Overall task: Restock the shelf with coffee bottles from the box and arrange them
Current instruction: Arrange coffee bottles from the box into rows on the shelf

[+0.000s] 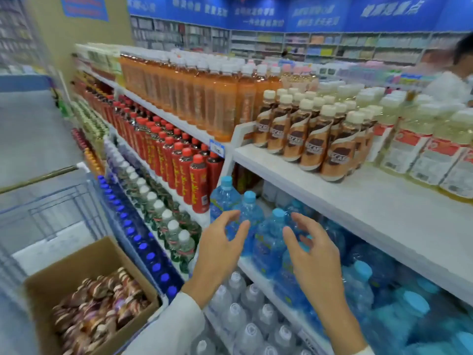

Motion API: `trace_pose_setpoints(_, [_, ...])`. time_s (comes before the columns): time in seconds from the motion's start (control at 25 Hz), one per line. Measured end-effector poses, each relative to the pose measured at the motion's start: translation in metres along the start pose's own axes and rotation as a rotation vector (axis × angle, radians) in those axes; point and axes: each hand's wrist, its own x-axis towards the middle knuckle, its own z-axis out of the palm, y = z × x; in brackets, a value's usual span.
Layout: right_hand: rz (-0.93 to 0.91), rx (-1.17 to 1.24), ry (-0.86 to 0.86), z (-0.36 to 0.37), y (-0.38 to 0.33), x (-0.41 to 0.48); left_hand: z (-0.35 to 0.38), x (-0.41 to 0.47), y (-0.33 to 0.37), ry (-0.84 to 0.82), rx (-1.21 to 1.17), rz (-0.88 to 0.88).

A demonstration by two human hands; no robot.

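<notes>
Head view. We see both hands raised in front of the shelving, empty. Our left hand (220, 248) has its fingers spread and curled, holding nothing; our right hand (313, 252) likewise has its fingers apart and closes on nothing. The two hands are near each other but not touching, and both sit in front of the large clear-blue plastic water bottles with light-blue caps (268, 242) on the shelf below the top one. A white sleeve (169, 326) covers the left forearm.

The brown-and-cream labelled coffee bottles with cream caps (311, 139) stand upright in rows on the white top shelf (332, 190), well above the hands. To their left stand tall orange-labelled bottles with white caps (194, 90); to their right, pale yellow bottles with red-and-white labels (422, 147).

The open brown cardboard box (84, 267) sits at lower left, inside a wire shopping trolley (66, 208), and holds more coffee bottles lying on their sides (99, 306). How many, we cannot tell: the frame is blurred.

Below the orange bottles we note dark bottles with red labels and red caps (179, 160). Clear bottles with white caps (245, 311) fill the lowest shelf under the hands. A second person in white (453, 83) is at the far right, blurred.
</notes>
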Motion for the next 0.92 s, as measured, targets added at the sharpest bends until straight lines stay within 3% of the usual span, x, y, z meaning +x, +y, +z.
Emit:
trace_pose_setpoints(0.36, [0.340,0.027,-0.554,0.156,0.069,-0.107,-0.131,-0.141,-0.139,0.299,0.110,-0.514])
trace_pose_setpoints(0.64, [0.535,-0.077,-0.714,0.266,0.082,-0.156,-0.205,-0.203,-0.199,0.459,0.112,-0.794])
trace_pose_setpoints(0.92, [0.519,-0.213,-0.917,0.344,0.074,-0.160,-0.252,-0.213,-0.262,0.466,0.113,-0.902])
